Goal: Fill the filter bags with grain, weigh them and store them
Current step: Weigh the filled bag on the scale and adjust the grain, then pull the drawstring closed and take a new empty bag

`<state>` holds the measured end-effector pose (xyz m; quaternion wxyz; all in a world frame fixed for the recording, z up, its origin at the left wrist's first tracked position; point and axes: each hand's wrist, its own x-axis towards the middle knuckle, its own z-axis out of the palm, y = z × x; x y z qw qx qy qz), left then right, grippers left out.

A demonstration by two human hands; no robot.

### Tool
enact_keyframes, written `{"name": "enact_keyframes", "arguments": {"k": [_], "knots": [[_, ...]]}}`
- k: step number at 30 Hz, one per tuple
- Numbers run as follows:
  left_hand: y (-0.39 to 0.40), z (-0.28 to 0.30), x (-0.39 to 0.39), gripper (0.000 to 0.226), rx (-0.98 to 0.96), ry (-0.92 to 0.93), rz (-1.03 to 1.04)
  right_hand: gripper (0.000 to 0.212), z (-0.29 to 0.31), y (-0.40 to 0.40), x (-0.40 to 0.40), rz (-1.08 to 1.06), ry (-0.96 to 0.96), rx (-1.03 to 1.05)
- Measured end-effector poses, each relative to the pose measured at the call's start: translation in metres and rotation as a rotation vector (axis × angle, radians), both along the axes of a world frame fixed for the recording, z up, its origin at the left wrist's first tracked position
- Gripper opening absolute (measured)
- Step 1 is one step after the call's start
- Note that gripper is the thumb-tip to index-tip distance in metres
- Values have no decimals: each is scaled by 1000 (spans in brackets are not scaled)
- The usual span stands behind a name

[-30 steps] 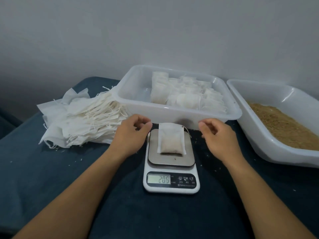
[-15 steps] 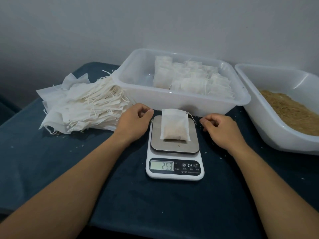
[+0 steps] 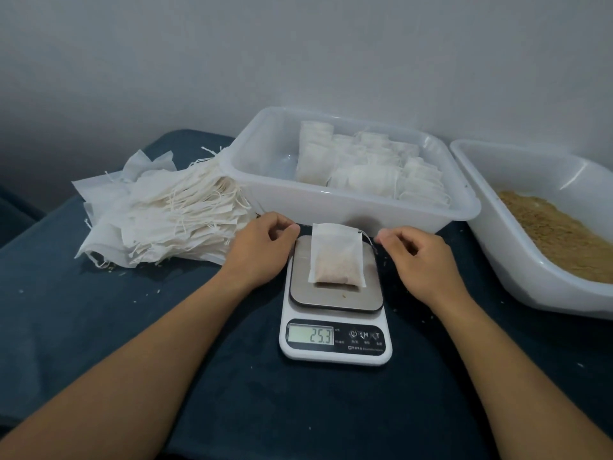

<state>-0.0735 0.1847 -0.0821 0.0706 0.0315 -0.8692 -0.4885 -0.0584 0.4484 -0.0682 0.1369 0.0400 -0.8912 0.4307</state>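
A person's left hand (image 3: 262, 252) and right hand (image 3: 419, 262) rest on the dark table (image 3: 99, 327) either side of a kitchen scale (image 3: 335, 305), fingers loosely curled and holding nothing, neither one touching the filled filter bag (image 3: 336, 257) that lies flat on the steel weighing plate. The display (image 3: 310, 334) reads 25.3.

The bag, white and thin enough that the tan grain shows through, bulges in its lower half while the upper half lies flat and slack; a drawstring trails from its top right corner towards the right hand. It looks light, soft and prone to sag, with loose contents that would shift if tipped. The empty upper margin near the drawstring appears the safest place to pinch it, keeping the mouth uppermost so nothing spills; a squeeze on the grain-filled belly would likely just deform it.

Directly behind the scale stands a clear plastic tub (image 3: 252, 180) with finished bags (image 3: 371, 167) packed in upright rows on its right side, room still free at its left. A pile of empty filter bags (image 3: 162, 214) with tangled strings sits just beside the left hand. At far right, a white bin (image 3: 517, 260) holds the loose grain (image 3: 560, 237). Stray grains speckle the table.
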Motion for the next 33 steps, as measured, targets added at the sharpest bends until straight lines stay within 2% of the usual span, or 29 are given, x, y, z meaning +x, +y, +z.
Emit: {"name": "enact_keyframes", "arguments": {"k": [4, 10, 18, 21, 25, 29, 33], "knots": [[1, 4, 3, 23, 21, -2, -50, 31, 7, -24, 2, 61, -33, -8], [3, 10, 9, 25, 64, 12, -63, 11, 24, -48, 9, 113, -58, -67], [3, 11, 11, 44, 220, -34, 19, 12, 103, -68, 24, 363, 6, -225], [4, 9, 11, 45, 201, -11, 22, 19, 136, -79, -2, 297, 76, -285], [3, 5, 10, 39, 215, 1, 20, 18, 156, -92, -58, 165, 63, -244], [2, 3, 7, 37, 246, -6, 18, 20, 139, -110, -105, 88, 35, -130], [0, 4, 7, 36, 259, -6, 18, 21, 113, -121, -138, 78, -130, -62]]}}
